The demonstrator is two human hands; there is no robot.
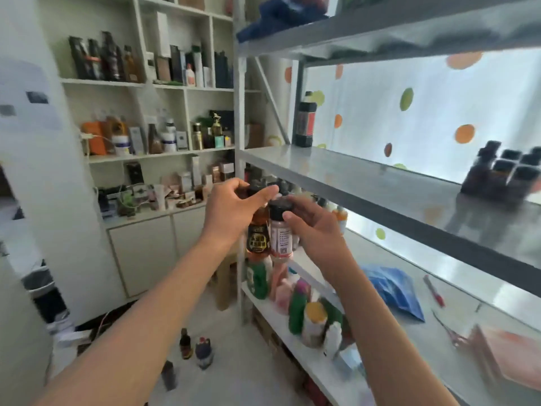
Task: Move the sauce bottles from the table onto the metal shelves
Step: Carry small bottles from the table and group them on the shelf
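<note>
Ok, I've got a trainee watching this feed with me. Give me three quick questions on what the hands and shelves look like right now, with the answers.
1. True or false: the left hand grips the amber bottle by its cap.
2. What does the right hand hold? A) a blue bag B) the pale bottle with a black cap C) nothing
3. What stands at the left end of the middle metal shelf?

Key
1. True; its fingers curl over the cap.
2. B
3. A single tall dark bottle, upright; a cluster of dark-capped bottles sits far to the right.
</note>
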